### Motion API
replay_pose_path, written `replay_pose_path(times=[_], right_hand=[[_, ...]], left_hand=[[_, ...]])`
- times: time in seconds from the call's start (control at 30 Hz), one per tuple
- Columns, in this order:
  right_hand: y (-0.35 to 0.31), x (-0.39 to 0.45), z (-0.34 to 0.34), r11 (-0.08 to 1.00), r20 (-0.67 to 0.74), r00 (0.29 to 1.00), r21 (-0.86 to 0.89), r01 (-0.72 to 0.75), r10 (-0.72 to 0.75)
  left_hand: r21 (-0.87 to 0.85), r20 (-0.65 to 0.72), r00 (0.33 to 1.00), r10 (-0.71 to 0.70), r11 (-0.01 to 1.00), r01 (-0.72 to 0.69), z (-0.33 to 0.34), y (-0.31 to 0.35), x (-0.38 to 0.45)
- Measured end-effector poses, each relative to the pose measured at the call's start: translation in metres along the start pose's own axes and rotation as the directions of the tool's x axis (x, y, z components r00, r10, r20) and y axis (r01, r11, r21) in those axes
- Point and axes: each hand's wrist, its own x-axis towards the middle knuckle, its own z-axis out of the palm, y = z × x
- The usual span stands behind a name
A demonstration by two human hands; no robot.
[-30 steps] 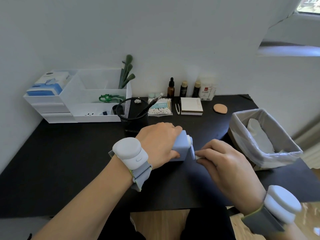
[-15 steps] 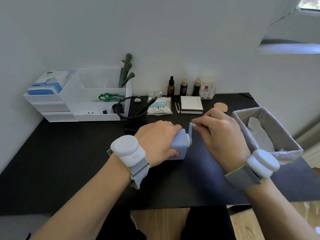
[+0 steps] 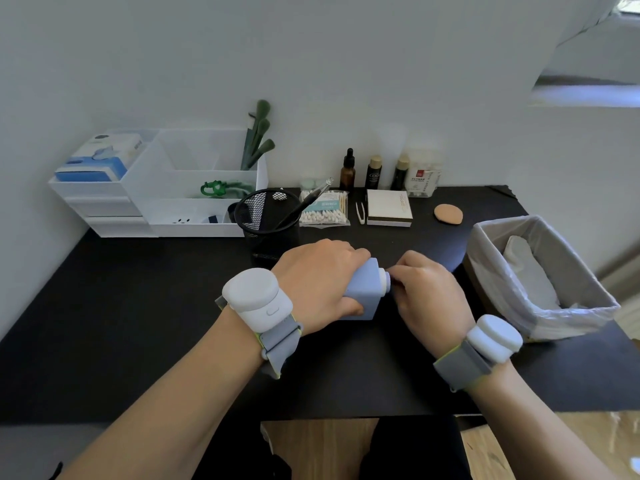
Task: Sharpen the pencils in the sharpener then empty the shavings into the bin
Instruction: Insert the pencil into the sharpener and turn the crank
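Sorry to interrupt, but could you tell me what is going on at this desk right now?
A person is working a blue pencil sharpener on the black desk. The left hand clamps its body down, while the right hand grips at the crank end. The lined bin waits at the right, and shavings are not yet emptied.

Head cam, fwd-down, close over desk (image 3: 138,323).

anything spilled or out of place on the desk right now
Nothing stands out. No shavings show on the black desk. The left hand steadies the upright blue sharpener, the right hand is at its crank side, and the lined bin stands upright.
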Motion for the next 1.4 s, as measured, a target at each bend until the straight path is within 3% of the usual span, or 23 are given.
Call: replay_pose_path(times=[0.53,1.1,1.4], right_hand=[[-0.012,-0.046,-0.030,0.993,0.057,0.992,0.038,0.113,-0.116],[-0.011,-0.005,-0.056,0.984,-0.268,0.954,0.070,0.161,-0.137],[0.001,0.029,-0.021,0.997,-0.141,0.989,0.066,0.050,-0.040]], left_hand=[[-0.017,0.016,0.997,-0.078,0.997,0.078,-0.002,0.007,-0.002],[-0.022,0.024,0.996,-0.088,0.996,0.089,-0.004,0.010,-0.003],[-0.040,0.009,0.997,-0.071,0.997,0.071,-0.001,0.009,-0.003]])
